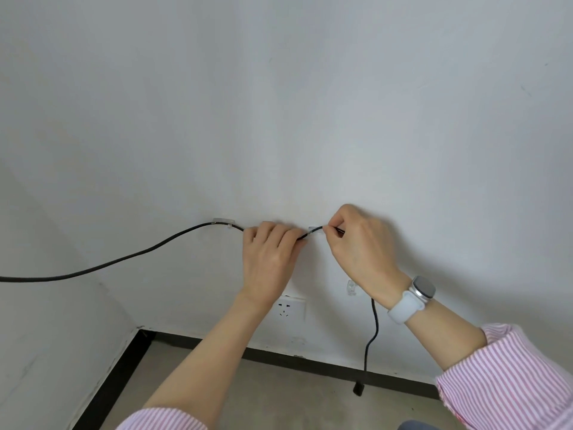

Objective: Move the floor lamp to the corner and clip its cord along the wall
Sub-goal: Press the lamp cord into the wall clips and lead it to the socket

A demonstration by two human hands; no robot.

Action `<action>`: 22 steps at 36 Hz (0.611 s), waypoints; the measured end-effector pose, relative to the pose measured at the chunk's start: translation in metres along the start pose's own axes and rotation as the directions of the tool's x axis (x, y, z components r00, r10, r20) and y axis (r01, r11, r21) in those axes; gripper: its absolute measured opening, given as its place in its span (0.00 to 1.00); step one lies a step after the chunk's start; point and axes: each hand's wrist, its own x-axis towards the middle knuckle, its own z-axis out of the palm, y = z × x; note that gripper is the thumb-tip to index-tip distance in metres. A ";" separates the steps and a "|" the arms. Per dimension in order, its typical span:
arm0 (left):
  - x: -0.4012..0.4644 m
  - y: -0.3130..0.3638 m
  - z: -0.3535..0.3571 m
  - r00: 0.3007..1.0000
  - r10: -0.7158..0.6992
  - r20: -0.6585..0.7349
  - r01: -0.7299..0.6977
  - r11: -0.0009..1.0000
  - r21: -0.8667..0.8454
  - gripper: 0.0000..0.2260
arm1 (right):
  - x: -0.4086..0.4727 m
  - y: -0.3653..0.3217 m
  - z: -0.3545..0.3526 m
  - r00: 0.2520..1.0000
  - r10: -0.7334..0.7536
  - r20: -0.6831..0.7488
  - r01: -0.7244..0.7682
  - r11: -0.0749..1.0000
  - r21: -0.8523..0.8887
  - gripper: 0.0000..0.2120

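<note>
Two hands pinch the black cord [130, 258] against the wall: left hand [270, 259] and right hand [361, 243] both clamp it either side of the second clip [314, 229]. Light, limp, thin; best held close beside the clip.

Wall [310, 103]: white painted plaster, matt, faintly scuffed, evenly lit by soft daylight with no hard shadows. Side wall [40, 321]: white, met the main wall at a corner on the left. Skirting [310, 363]: black band ran along the foot of both walls. Floor [248, 395]: pale grey-beige, plain, slightly speckled. Socket [290, 308]: white plate, mounted low on the main wall, just above the skirting.
</note>
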 end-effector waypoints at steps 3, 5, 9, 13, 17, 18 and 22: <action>0.002 0.003 0.003 0.999 -0.034 -0.031 0.034 0.999 0.009 0.04 | -0.005 0.006 0.000 1.000 0.004 -0.004 -0.004 0.998 0.065 0.04; 0.005 0.002 0.002 0.996 -0.067 -0.054 0.067 0.998 -0.007 0.05 | -0.012 0.014 0.000 0.999 0.032 0.012 -0.033 0.991 0.130 0.05; 0.008 -0.001 0.000 0.996 -0.083 -0.041 0.081 0.996 -0.043 0.05 | -0.026 0.030 0.004 0.985 0.159 0.060 -0.170 0.946 0.276 0.03; 0.006 -0.003 -0.002 0.995 -0.096 -0.026 0.095 0.995 -0.034 0.06 | -0.037 0.039 0.012 0.954 0.284 0.096 -0.297 0.851 0.433 0.06; 0.005 -0.002 -0.002 0.992 -0.119 -0.035 0.119 0.993 -0.023 0.05 | -0.049 0.047 0.023 0.939 0.312 0.143 -0.337 0.764 0.551 0.12; 0.005 -0.002 -0.002 0.991 -0.125 -0.039 0.124 0.992 -0.025 0.05 | -0.054 0.051 0.025 0.933 0.317 0.168 -0.354 0.739 0.573 0.12; 0.003 0.001 0.000 0.985 -0.167 -0.047 0.166 0.985 -0.038 0.05 | -0.069 0.071 0.033 0.896 0.302 0.324 -0.440 0.692 0.572 0.06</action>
